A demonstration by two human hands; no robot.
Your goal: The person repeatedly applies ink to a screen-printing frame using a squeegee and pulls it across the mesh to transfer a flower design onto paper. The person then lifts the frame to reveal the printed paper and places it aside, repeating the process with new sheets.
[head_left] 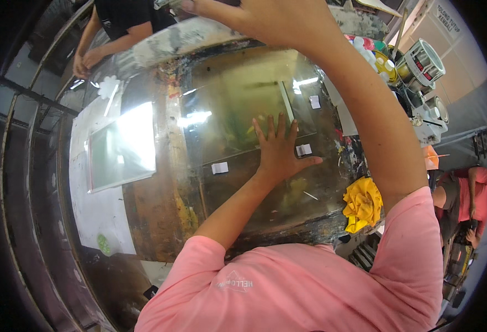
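Note:
My left hand point(276, 146) lies palm down with its fingers spread on a clear, glossy sheet point(232, 110) over the stained brown table point(160, 216). Close to its thumb is a small white tab point(304, 150); two similar tabs point(219, 167) point(315, 102) sit along the sheet's edges. A narrow white strip point(286, 100) runs just beyond my fingertips. Reaching across to the far side, my right hand point(271, 19) is raised at the top of the view, thumb stretched out to the left. Its other fingers are cut off by the upper edge, and nothing shows held in it.
To the left, a stack of clear sheets point(123, 146) rests on white paper point(105, 221). A crumpled yellow cloth point(362, 205) lies at the right edge, below paint cans point(420, 63). A co-worker's hands point(86, 62) are at the far left; another person point(478, 193) is at right.

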